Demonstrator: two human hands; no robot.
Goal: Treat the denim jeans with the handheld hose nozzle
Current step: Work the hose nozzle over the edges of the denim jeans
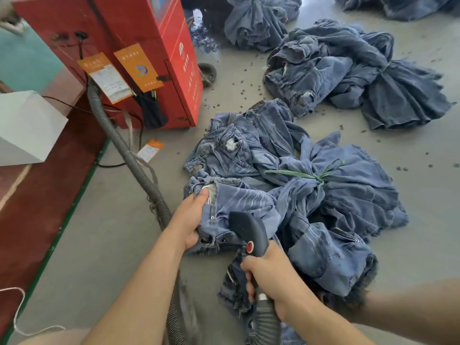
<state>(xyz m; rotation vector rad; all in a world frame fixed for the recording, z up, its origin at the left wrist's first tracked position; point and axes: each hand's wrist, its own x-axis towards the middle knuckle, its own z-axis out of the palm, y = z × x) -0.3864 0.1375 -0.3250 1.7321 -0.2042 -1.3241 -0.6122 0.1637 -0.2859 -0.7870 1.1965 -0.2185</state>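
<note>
A bundle of blue denim jeans, tied with a green cord, lies on the grey floor in front of me. My left hand grips the waistband of the nearest pair at the bundle's left edge, thumb up by the pocket lining. My right hand holds the handle of a dark hose nozzle with a red button. The nozzle's flat head rests on the denim just right of my left hand. Its ribbed grey hose runs down past my wrist, along the floor and up to the red machine.
A red machine cabinet with orange tags stands at the upper left. More tied jeans bundles lie at the back and right. Small dark scraps dot the floor. A red platform with a green edge and a white box run along the left.
</note>
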